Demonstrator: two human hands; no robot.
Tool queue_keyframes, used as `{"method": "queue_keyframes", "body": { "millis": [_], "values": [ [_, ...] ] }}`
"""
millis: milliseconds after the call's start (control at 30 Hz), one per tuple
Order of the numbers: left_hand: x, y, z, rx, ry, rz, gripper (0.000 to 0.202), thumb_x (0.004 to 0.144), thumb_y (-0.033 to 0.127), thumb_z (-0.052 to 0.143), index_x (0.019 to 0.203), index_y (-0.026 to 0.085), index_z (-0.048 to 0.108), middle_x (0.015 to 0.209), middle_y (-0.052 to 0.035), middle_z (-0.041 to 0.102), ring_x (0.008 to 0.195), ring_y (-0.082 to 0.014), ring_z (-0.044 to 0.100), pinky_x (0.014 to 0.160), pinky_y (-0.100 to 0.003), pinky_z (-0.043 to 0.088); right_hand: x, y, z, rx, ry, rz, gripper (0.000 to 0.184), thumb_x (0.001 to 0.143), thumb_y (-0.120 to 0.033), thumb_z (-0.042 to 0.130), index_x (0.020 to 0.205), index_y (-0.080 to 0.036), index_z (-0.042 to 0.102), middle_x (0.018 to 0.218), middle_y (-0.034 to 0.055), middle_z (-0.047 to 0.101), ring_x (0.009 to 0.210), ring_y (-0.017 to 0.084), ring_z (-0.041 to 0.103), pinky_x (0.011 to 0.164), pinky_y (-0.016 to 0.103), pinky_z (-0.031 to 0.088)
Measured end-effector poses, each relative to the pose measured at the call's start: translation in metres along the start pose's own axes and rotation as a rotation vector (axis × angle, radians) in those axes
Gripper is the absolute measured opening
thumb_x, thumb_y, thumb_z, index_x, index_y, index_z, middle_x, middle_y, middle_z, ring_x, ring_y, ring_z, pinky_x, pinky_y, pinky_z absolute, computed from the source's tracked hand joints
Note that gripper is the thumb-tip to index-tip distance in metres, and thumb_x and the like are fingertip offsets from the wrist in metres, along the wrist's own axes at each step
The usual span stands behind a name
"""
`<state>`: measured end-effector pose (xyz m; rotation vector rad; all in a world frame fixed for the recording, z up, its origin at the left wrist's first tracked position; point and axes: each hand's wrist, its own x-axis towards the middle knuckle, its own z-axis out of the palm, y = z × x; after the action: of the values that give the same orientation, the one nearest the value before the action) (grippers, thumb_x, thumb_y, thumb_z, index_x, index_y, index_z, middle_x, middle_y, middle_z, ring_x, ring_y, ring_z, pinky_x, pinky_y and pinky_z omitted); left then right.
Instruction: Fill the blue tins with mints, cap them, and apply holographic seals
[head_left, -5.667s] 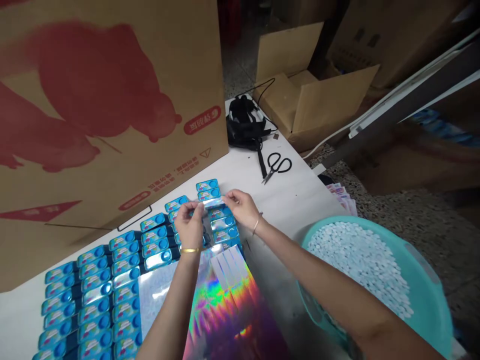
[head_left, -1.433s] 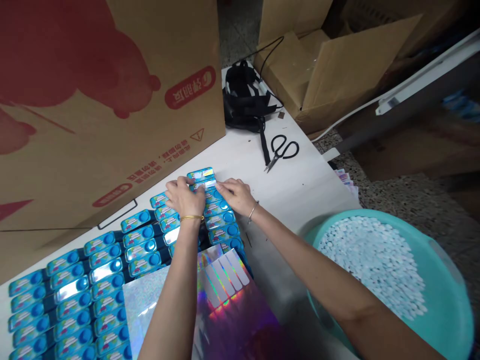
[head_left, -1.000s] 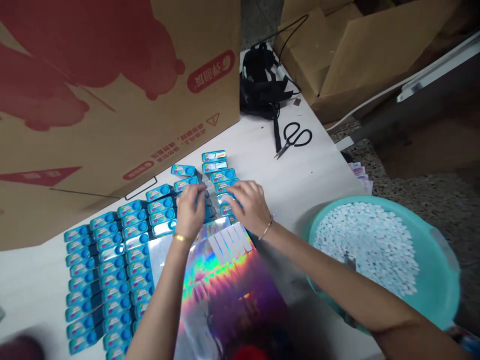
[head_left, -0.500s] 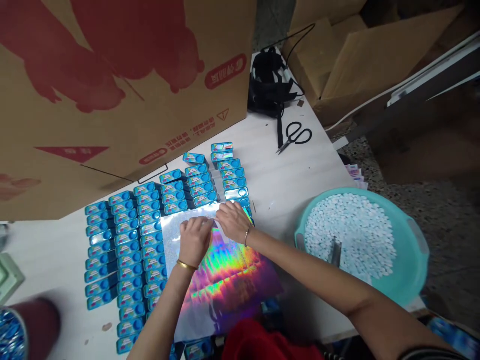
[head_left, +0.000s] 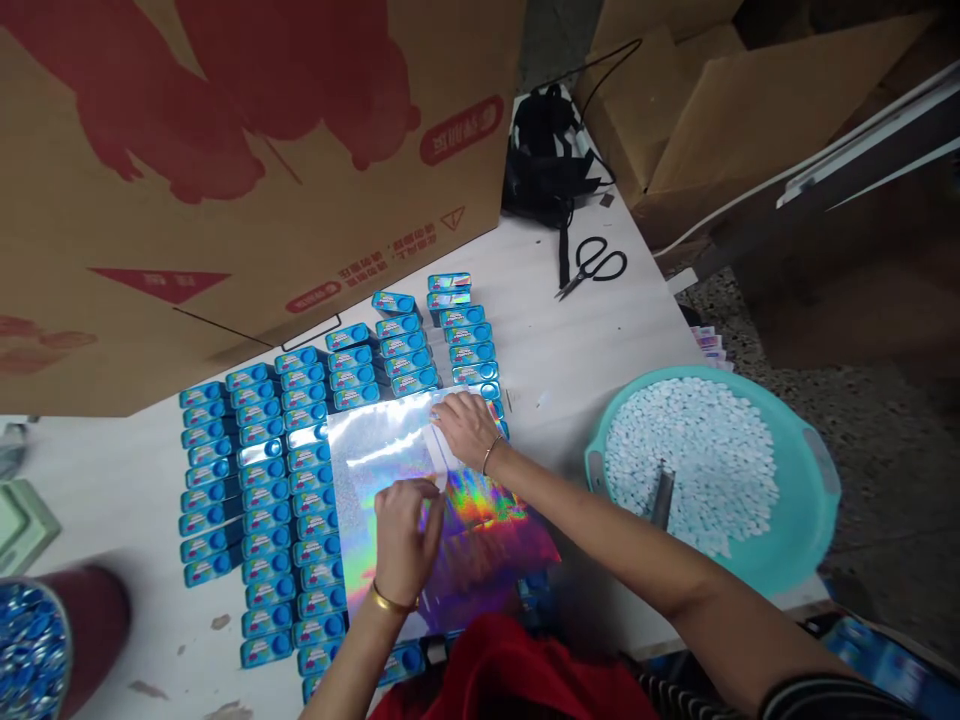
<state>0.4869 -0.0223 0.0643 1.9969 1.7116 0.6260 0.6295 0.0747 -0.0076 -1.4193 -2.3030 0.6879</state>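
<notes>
At the far left edge we see a red container of small blue pieces and a pale green object on the white table, with a large printed cardboard box standing along the back. Next come our rows of blue tins, laid side by side in columns across the table. Over their right part lies the holographic sticker sheet, shiny and rainbow-coloured, its near edge reaching toward our red clothing. Our left hand hovers above the middle of the sheet with thumb and fingertips pinched together on what seems to be a narrow sticker strip lifted from it, though the strip is too small for us to be sure. Our right hand presses flat on the sheet's far right corner, fingers spread and holding nothing, just beside the last column of tins. Farther right, a pair of black scissors lies near a black strap bundle, and a teal basin of white tablets sits at the table's right edge.
</notes>
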Motion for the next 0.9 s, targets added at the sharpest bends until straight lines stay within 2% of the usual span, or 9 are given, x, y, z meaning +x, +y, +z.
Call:
{"method": "queue_keyframes", "body": {
  "millis": [100,167,233,333,467,600,733,900],
  "values": [
    [0.024,0.005,-0.01,-0.381,0.265,-0.35,0.015,0.081,0.032,0.065,0.079,0.019,0.058,0.076,0.0,0.061,0.073,-0.0138,0.056,0.072,-0.028,0.041,-0.006,-0.004,-0.014,0.339,0.173,-0.003,0.037,0.098,-0.041,0.036,0.095,-0.016,0.063,0.1,0.0109,0.062,0.1,0.023,0.051,0.089,0.037,0.035],
    [0.046,0.003,-0.01,-0.637,0.387,-0.513,0.022,0.074,0.035,0.071,0.078,0.018,0.057,0.073,0.0009,0.06,0.07,-0.0123,0.056,0.069,-0.025,0.043,-0.011,-0.01,-0.026,0.609,0.236,0.022,0.047,0.097,-0.05,0.03,0.088,-0.017,0.062,0.093,0.0088,0.063,0.095,0.021,0.055,0.088,0.036,0.038],
    [0.065,0.001,-0.006,-0.812,0.432,-0.593,0.028,0.066,0.035,0.076,0.076,0.018,0.057,0.071,0.0016,0.059,0.068,-0.0112,0.057,0.069,-0.024,0.044,-0.015,-0.015,-0.034,0.813,0.215,0.099,0.048,0.094,-0.056,0.035,0.081,-0.018,0.061,0.083,0.0052,0.062,0.084,0.019,0.057,0.081,0.033,0.042],
    [0.084,-0.002,0.007,-0.899,0.419,-0.635,0.031,0.06,0.034,0.079,0.073,0.016,0.057,0.069,0.0016,0.059,0.066,-0.0105,0.056,0.068,-0.023,0.045,-0.015,-0.016,-0.041,0.929,0.198,0.277,0.037,0.089,-0.051,0.05,0.071,-0.019,0.057,0.071,0.0006,0.058,0.072,0.015,0.056,0.071,0.027,0.043],
    [0.114,-0.006,0.03,-0.896,0.374,-0.647,0.03,0.059,0.035,0.078,0.071,0.016,0.059,0.065,0.0018,0.058,0.061,-0.0092,0.052,0.061,-0.022,0.042,0.002,0.009,-0.047,0.84,0.281,0.337,0.033,0.089,-0.042,0.049,0.067,-0.019,0.054,0.064,-0.0011,0.054,0.066,0.013,0.051,0.067,0.025,0.04],
    [0.169,-0.013,0.06,-0.866,0.386,-0.53,0.024,0.061,0.032,0.075,0.069,0.016,0.058,0.064,0.0018,0.057,0.062,-0.0101,0.051,0.062,-0.023,0.042,0.038,0.057,-0.062,0.66,0.311,0.398,0.034,0.087,-0.045,0.049,0.065,-0.02,0.053,0.059,-0.0033,0.05,0.058,0.012,0.045,0.061,0.023,0.035],
    [0.22,-0.019,0.084,-0.681,0.381,-0.383,0.016,0.069,0.031,0.068,0.071,0.017,0.059,0.068,0.0007,0.057,0.066,-0.0124,0.052,0.068,-0.026,0.042,0.077,0.095,-0.078,0.429,0.225,0.49,0.032,0.087,-0.044,0.051,0.067,-0.02,0.057,0.06,-0.0034,0.055,0.061,0.012,0.049,0.064,0.023,0.034],
    [0.247,-0.018,0.095,-0.231,0.387,-0.343,0.01,0.073,0.025,0.066,0.069,0.019,0.059,0.089,-0.0035,0.059,0.092,-0.0208,0.053,0.089,-0.038,0.038,0.106,0.114,-0.086,0.148,0.068,0.544,0.026,0.093,-0.034,0.046,0.08,-0.021,0.064,0.077,0.0012,0.068,0.078,0.016,0.059,0.078,0.027,0.032]
  ]
}}
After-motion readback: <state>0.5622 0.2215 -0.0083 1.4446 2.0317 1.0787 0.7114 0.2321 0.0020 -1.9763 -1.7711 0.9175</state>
